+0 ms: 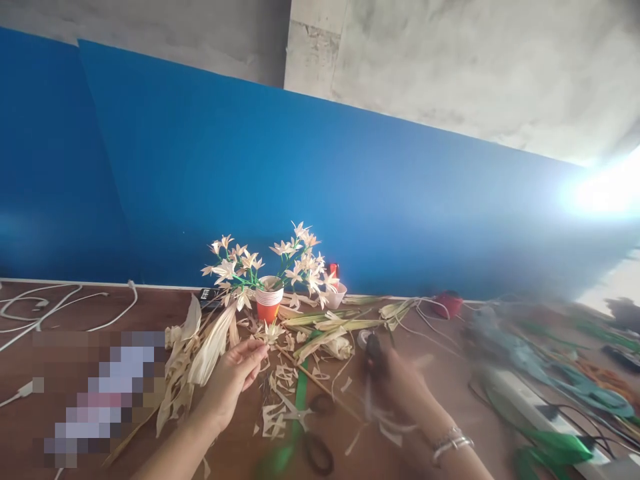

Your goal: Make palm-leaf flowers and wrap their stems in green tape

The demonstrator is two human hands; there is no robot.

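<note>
My left hand [239,373] pinches a small pale husk flower [271,333] between thumb and fingertips, just in front of an orange paper cup [270,308]. My right hand [403,380] is blurred over the table to the right; a dark tool [374,355], too smeared to name, appears to be in its grip. Between the hands lie open scissors [299,413] with black handles, a green strip [301,387] and several husk scraps [283,379]. Husk flowers [303,260] on green stems stand behind, at the stack of cups.
Dried husks [215,347] lie left of the cup, with more husk leaves [345,323] to its right. White cables [65,303] run at the far left. A power strip [525,400] with plugs and green ribbon [555,450] lies at right. A blue panel [320,180] stands behind.
</note>
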